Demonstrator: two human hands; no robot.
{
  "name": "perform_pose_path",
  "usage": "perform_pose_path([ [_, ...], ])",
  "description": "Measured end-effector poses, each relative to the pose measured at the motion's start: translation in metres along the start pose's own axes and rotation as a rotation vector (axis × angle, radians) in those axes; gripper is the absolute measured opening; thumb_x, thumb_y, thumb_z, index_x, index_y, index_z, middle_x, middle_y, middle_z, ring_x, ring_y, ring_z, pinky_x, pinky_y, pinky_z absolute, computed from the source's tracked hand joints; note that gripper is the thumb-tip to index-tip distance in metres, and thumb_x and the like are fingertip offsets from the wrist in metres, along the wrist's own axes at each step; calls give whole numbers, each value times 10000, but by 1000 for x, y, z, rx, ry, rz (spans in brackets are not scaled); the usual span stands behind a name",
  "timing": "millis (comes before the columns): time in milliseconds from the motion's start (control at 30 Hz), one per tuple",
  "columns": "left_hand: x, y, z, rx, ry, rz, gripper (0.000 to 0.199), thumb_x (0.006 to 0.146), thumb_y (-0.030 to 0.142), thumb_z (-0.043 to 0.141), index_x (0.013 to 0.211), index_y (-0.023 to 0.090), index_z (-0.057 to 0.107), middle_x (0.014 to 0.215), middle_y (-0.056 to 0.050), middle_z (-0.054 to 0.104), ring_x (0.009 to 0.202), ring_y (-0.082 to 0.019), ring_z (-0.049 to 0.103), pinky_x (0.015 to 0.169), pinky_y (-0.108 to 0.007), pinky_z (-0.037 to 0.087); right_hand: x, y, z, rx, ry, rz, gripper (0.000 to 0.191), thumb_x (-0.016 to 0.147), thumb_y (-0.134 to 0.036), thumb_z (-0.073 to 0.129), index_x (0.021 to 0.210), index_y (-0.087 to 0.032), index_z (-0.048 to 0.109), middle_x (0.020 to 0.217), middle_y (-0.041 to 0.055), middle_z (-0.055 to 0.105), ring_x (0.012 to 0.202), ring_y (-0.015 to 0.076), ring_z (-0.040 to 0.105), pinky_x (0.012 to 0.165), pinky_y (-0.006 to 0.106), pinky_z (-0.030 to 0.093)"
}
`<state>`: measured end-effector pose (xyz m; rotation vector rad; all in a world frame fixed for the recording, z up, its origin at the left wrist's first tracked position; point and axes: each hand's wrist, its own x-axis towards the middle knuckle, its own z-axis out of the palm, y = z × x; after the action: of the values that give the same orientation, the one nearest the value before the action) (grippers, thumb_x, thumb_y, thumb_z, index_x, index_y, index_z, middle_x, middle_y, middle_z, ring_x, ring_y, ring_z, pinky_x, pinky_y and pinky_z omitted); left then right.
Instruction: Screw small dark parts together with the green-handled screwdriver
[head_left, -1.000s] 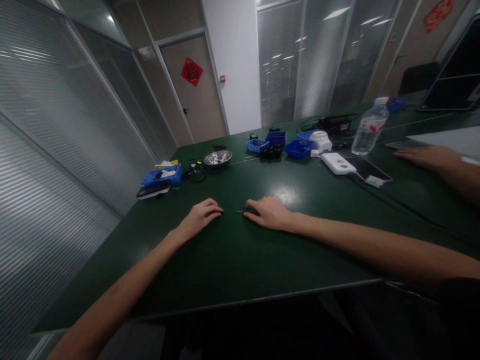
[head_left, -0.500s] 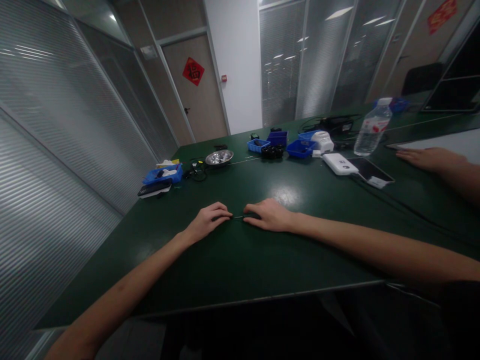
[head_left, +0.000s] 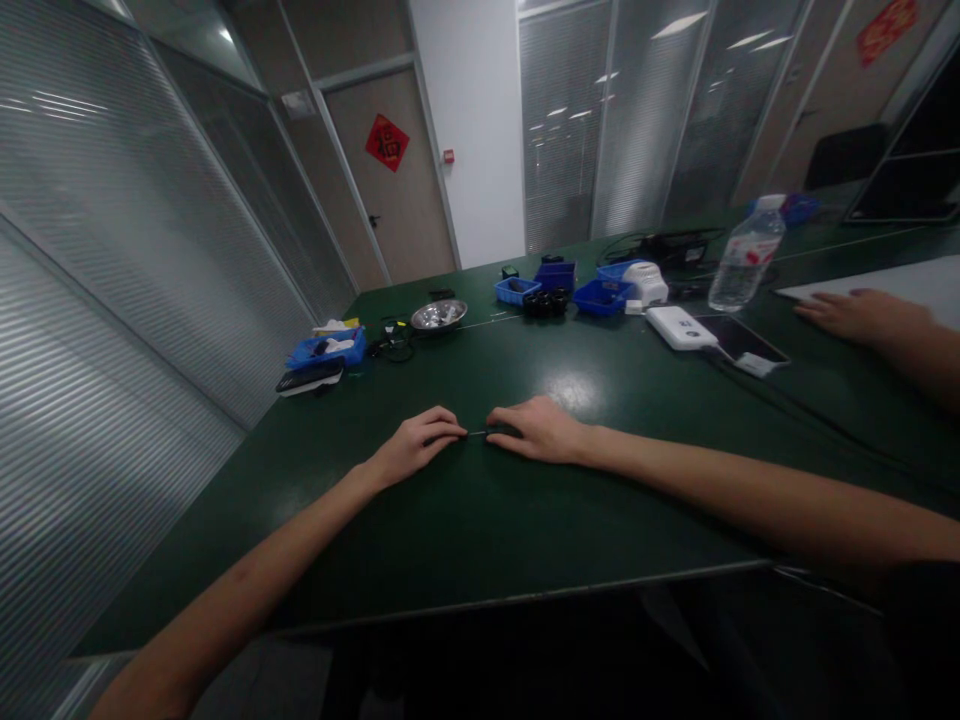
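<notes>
A short, thin, pale rod-like piece (head_left: 477,433) bridges the small gap between my two hands, just over the green table (head_left: 480,540). It is too small to name more exactly. My left hand (head_left: 420,440) pinches its left end between thumb and fingertips. At the other end is my right hand (head_left: 541,430), thumb and forefinger curled round it; something dark shows between those fingers, but its shape is hidden.
Beyond my hands stand a metal bowl (head_left: 457,318), blue trays (head_left: 600,297), black cables (head_left: 394,345) and a white device (head_left: 679,328). A water bottle (head_left: 742,265) stands at right. Another person's hand (head_left: 862,315) rests on a pale sheet. The table's front edge (head_left: 525,598) is near me.
Both hands stay almost where they were, still at the thin piece. The other person's hand at the right has shifted slightly, with its fingers now a little raised.
</notes>
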<state>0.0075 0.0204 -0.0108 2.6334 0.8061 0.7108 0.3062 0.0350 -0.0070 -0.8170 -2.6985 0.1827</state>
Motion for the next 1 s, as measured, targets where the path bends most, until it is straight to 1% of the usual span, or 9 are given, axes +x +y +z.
perform_pose_path([
  [167, 0, 0, -1, -1, -18, 20, 279, 1046, 188, 537, 1266, 216, 705, 1201, -89, 619, 1121, -192, 623, 987, -344, 532, 0, 0, 1, 15, 30, 2, 383, 1071, -486, 469, 1260, -197, 634, 1030, 82, 755, 788, 197, 690, 657, 284, 404],
  [433, -1, 2, -1, -15, -35, 27, 314, 1049, 175, 521, 1308, 225, 691, 1232, -97, 619, 1151, -200, 620, 1009, -358, 531, 1, 0, 1, 10, 25, -25, 395, 1075, -492, 460, 1262, -190, 631, 985, 79, 752, 752, 186, 673, 639, 287, 387],
  [567, -1, 3, -2, -20, -55, 29, 350, 1052, 170, 514, 1361, 234, 665, 1280, -101, 613, 1195, -203, 610, 1043, -365, 520, 0, 1, 1, 10, 19, -25, 396, 1075, -492, 461, 1262, -188, 632, 995, 81, 753, 749, 185, 674, 638, 289, 390],
  [667, -1, 4, -2, -21, -57, 32, 359, 1052, 163, 506, 1364, 240, 665, 1276, -100, 616, 1194, -203, 614, 1047, -371, 523, 0, 0, 1, 1, 25, -25, 392, 1078, -489, 456, 1254, -187, 634, 1007, 83, 756, 747, 184, 676, 632, 287, 386],
  [867, 0, 7, 2, -38, -62, 55, 408, 1054, 164, 506, 1442, 250, 599, 1337, -103, 599, 1236, -206, 601, 1072, -382, 517, -1, 1, 4, -21, 76, -50, 396, 1083, -491, 447, 1260, -190, 633, 1065, 89, 757, 783, 190, 693, 644, 287, 397],
  [1000, 1, 9, 3, -44, -78, 65, 435, 1058, 159, 490, 1475, 260, 565, 1375, -103, 580, 1278, -210, 580, 1098, -388, 504, -2, 0, 5, -43, 86, -36, 400, 1086, -494, 441, 1263, -190, 632, 1076, 86, 758, 795, 195, 698, 636, 288, 396],
])
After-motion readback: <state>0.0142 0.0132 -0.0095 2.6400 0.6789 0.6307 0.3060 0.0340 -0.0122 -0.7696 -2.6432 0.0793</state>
